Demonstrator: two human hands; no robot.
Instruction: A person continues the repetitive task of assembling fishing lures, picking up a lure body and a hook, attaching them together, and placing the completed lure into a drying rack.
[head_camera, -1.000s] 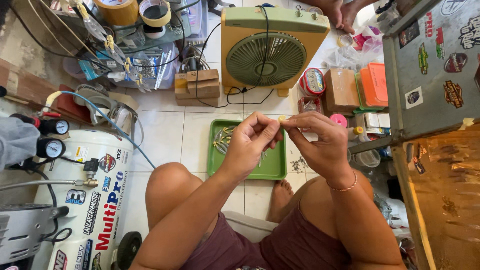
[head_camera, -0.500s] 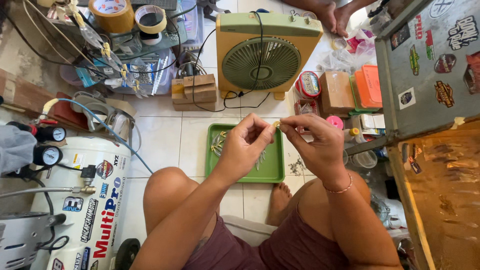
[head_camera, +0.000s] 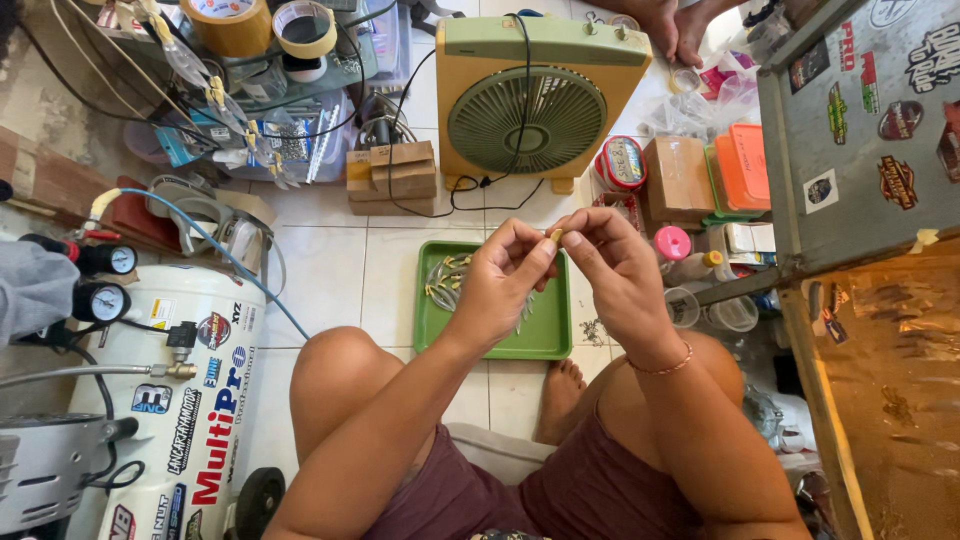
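I see my left hand (head_camera: 500, 275) and right hand (head_camera: 615, 265) both pinched shut on a small yellow piece (head_camera: 556, 236), just above the green tray (head_camera: 545, 335)

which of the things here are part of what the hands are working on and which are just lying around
In hand:
- left hand and right hand, pinching a small yellowish piece between their fingertips
- green tray under the hands, with small pale pieces at its left end

Lying about:
- box fan
- tape rolls
- white air compressor
- cardboard box
- orange lidded container
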